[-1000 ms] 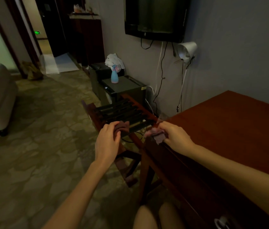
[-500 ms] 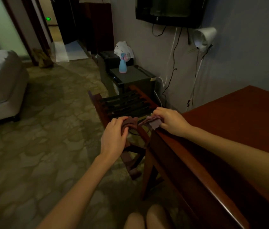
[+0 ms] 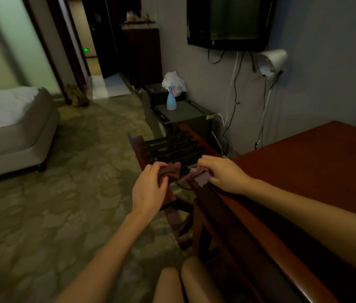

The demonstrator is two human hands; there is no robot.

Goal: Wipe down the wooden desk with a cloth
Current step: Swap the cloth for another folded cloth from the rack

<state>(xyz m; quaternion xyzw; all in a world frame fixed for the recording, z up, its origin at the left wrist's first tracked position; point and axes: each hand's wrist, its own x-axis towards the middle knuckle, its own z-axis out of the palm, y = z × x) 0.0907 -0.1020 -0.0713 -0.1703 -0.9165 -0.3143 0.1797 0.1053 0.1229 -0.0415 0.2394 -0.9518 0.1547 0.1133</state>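
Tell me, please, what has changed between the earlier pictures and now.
The left hand and right hand drew slightly closer together at the corner of the desk. Both still grip the cloth; the desk and the spray bottle stayed put.

Your left hand [image 3: 148,189] & right hand [image 3: 223,173] cover most of the cloth [image 3: 202,179]; can't tell if it's one piece. Desk [image 3: 314,171] runs off rt & btm edges, TV [image 3: 227,18] off top.
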